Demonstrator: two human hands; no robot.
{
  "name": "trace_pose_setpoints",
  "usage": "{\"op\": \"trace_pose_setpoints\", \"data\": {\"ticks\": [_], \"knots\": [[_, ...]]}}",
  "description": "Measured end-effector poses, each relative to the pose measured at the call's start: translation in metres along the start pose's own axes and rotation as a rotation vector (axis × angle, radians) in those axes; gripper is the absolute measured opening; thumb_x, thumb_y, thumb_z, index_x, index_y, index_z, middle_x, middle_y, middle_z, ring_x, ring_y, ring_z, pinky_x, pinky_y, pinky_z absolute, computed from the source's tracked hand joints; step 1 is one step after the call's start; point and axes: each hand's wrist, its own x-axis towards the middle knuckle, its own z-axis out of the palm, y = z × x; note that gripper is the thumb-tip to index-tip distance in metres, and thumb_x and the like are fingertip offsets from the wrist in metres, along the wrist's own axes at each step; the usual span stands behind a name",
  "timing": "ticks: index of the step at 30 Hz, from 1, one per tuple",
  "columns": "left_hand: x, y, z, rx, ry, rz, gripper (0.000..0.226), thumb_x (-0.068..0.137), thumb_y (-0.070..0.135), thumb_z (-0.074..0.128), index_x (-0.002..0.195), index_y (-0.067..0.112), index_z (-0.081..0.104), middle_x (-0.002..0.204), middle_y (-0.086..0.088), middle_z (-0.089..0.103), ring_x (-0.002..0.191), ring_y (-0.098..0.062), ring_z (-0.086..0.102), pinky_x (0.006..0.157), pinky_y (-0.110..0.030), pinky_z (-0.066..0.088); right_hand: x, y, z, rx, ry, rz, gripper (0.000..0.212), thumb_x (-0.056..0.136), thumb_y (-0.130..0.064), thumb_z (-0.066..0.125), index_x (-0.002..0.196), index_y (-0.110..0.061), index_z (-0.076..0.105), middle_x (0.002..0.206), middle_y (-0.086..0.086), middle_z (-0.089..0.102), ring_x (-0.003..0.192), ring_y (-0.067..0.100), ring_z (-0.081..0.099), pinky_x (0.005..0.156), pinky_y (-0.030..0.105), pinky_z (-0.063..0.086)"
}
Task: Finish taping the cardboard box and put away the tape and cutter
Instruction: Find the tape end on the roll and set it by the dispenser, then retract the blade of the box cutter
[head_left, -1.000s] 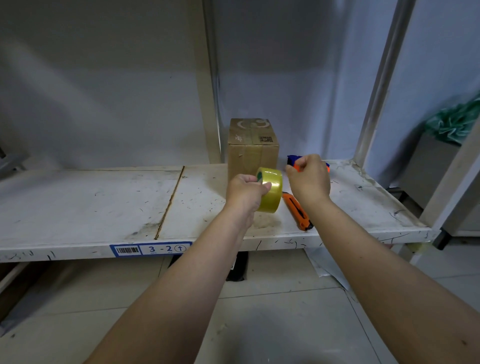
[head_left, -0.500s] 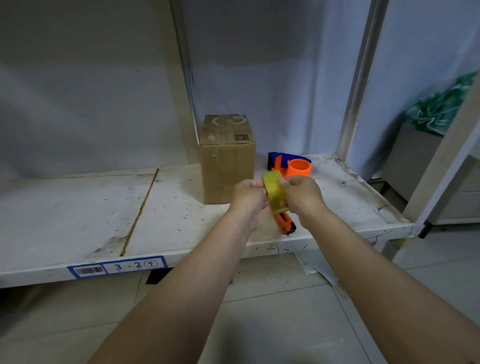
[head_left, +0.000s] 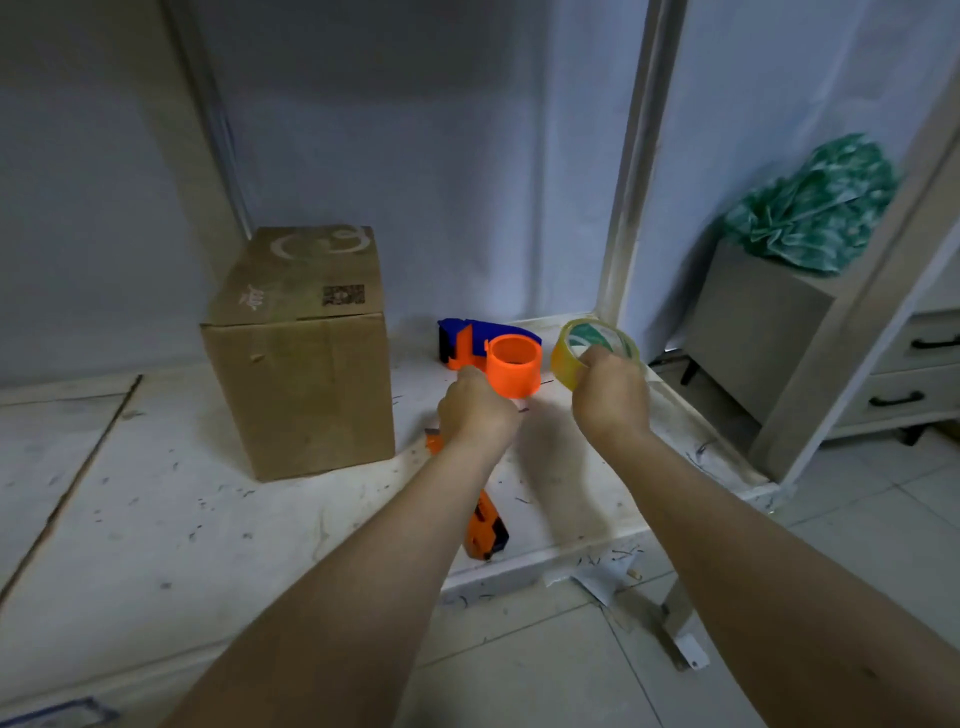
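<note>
A closed brown cardboard box (head_left: 301, 364) stands upright on the white shelf (head_left: 156, 499). To its right lies a blue and orange tape dispenser (head_left: 498, 348) with its orange spool facing up. My left hand (head_left: 475, 413) is closed against the lower left of that spool. My right hand (head_left: 608, 400) holds a roll of clear yellowish tape (head_left: 569, 358) in the air just right of the spool. An orange box cutter (head_left: 485, 530) lies on the shelf near the front edge, partly hidden under my left forearm.
A white metal upright (head_left: 623, 182) rises at the shelf's back right corner. Beyond it stands a grey cabinet (head_left: 753, 332) with a green plastic bag (head_left: 815, 208) on top, and drawers (head_left: 914, 374) farther right. Tiled floor lies below.
The tape roll, held between both hands before, is now in my right hand alone and farther right. My left hand has gone forward to the dispenser's orange spool. The view has moved closer.
</note>
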Motion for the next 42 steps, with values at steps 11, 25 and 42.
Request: {"op": "trace_pose_setpoints", "data": {"ticks": [11,25,42], "knots": [[0.051,-0.014,0.018,0.079,0.06,-0.01,0.045,0.088,-0.002,0.045,0.13,0.012,0.041,0.121,-0.013,0.058,0.11,-0.035,0.058,0.092,-0.05,0.052,0.06,0.012,0.048,-0.08,-0.046,-0.003,0.035,0.09,0.002,0.042,0.117,-0.008,0.062,0.116,0.018,0.065,0.109,0.035,0.06,0.086,0.035,0.048],[0.013,-0.017,-0.016,0.054,0.015,0.003,0.047,0.088,-0.005,0.042,0.133,0.01,0.041,0.131,-0.013,0.053,0.119,-0.034,0.052,0.097,-0.042,0.048,0.005,-0.013,0.033,-0.08,-0.004,-0.106,0.023,0.091,-0.01,0.046,0.112,-0.007,0.055,0.115,0.016,0.06,0.098,0.037,0.062,0.068,0.036,0.042],[-0.08,-0.067,-0.062,-0.019,-0.08,-0.138,0.045,0.093,0.005,0.037,0.135,0.016,0.046,0.135,-0.014,0.052,0.12,-0.032,0.052,0.1,-0.037,0.046,-0.112,-0.054,0.031,-0.141,-0.48,-0.061,0.046,0.085,-0.047,0.059,0.112,-0.012,0.046,0.106,0.01,0.061,0.095,0.027,0.061,0.067,0.033,0.043]]}}
